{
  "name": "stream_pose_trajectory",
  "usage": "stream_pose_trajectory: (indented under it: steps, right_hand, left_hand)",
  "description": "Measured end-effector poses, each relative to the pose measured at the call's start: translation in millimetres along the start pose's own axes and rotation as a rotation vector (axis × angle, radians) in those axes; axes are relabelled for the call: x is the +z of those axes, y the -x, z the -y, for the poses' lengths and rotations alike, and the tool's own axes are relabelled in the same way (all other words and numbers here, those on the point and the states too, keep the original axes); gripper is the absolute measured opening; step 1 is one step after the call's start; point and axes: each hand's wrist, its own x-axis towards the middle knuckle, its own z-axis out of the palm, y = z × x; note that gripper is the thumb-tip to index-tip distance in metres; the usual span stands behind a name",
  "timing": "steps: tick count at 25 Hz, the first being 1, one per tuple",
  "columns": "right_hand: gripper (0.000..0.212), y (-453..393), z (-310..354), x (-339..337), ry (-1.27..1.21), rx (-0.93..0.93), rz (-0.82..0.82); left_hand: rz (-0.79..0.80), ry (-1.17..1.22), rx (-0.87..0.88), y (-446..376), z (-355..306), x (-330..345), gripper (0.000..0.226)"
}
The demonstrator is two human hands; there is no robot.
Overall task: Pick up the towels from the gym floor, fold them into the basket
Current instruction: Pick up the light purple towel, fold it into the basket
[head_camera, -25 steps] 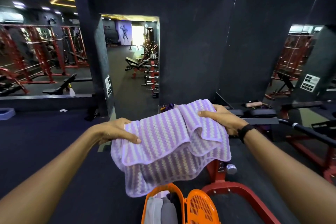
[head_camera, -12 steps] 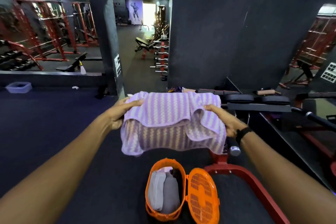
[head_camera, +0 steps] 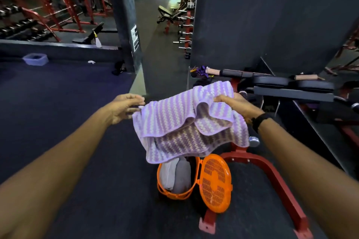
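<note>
Two bare hands hold a folded purple-and-white striped towel (head_camera: 186, 120) in the air. Left hand (head_camera: 124, 107) pinches its left edge with loosely extended fingers; right hand (head_camera: 236, 105) grips the right fold. Directly below, an open orange basket (head_camera: 175, 193) with grey towels (head_camera: 177, 174) stands on the gym floor (head_camera: 77, 161).

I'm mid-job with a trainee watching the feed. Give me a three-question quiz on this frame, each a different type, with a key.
1. True or false: the orange basket on the floor already holds folded cloth.
2. Multiple choice: the purple striped towel is A) lying on the floor, B) held in the air above the basket, C) draped on the bench.
3. Short answer: which hand wears a dark wristband?

Key:
1. True; grey cloth sits inside.
2. B.
3. The right hand, which grips the towel; the left hand is at the towel's other edge.
</note>
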Motion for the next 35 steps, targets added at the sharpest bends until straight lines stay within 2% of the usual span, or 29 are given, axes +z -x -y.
stream_pose_trajectory:
  steps: [5, 10, 15, 18, 20, 23, 24, 26, 29, 31, 33, 35]
  right_hand:
    - [0.014, -36.7, -43.1, 20.1, 0.142, 0.031, 0.017]
    - [0.016, -88.9, -133.4, 42.6, 0.367, 0.201, -0.136]
    - [0.060, -135.6, -206.5, 78.3, 0.388, 0.497, -0.318]
    - [0.074, -171.9, -251.1, 104.8, 0.298, 0.683, -0.480]
    - [0.070, -195.1, -274.4, 125.1, 0.238, 0.740, -0.584]
    - [0.058, -239.8, -323.5, 153.5, 0.079, 0.754, -0.776]
    - [0.061, -251.6, -352.7, 167.4, -0.015, 0.746, -0.823]
    - [0.079, -249.1, -381.6, 195.6, -0.210, 0.723, -0.912]
    - [0.095, -242.2, -492.4, 249.2, -0.405, 0.822, -0.873]
    - [0.093, -243.7, -549.2, 273.1, -0.375, 0.884, -0.823]
    - [0.096, -240.6, -596.5, 289.9, -0.087, 0.947, -0.683]
    - [0.098, -240.2, -626.6, 297.5, 0.381, 0.775, -0.517]
  left_hand:
    - [-0.053, -0.128, -0.145, -26.3, 55.4, -5.0, 0.005]
    - [0.008, -0.382, -0.189, -103.6, 101.8, -14.5, 0.005]
    - [0.213, -0.636, -0.225, -222.6, 153.8, -8.7, 0.012]
    - [0.363, -0.815, -0.198, -306.9, 177.5, 1.8, 0.018]
    - [0.410, -0.939, -0.103, -357.5, 176.6, 13.3, 0.031]
    - [0.467, -1.028, 0.038, -435.0, 193.2, 44.1, 0.039]
    - [0.481, -1.041, 0.087, -460.4, 209.1, 59.6, 0.039]
    - [0.518, -1.063, 0.169, -469.5, 224.0, 78.4, 0.045]
    - [0.624, -1.069, 0.389, -491.4, 328.5, 115.0, 0.064]
    - [0.763, -1.167, 0.407, -501.2, 434.0, 136.1, 0.077]
    - [0.877, -1.332, 0.403, -504.7, 510.6, 149.6, 0.092]
    - [0.982, -1.497, 0.324, -506.0, 563.4, 152.0, 0.103]
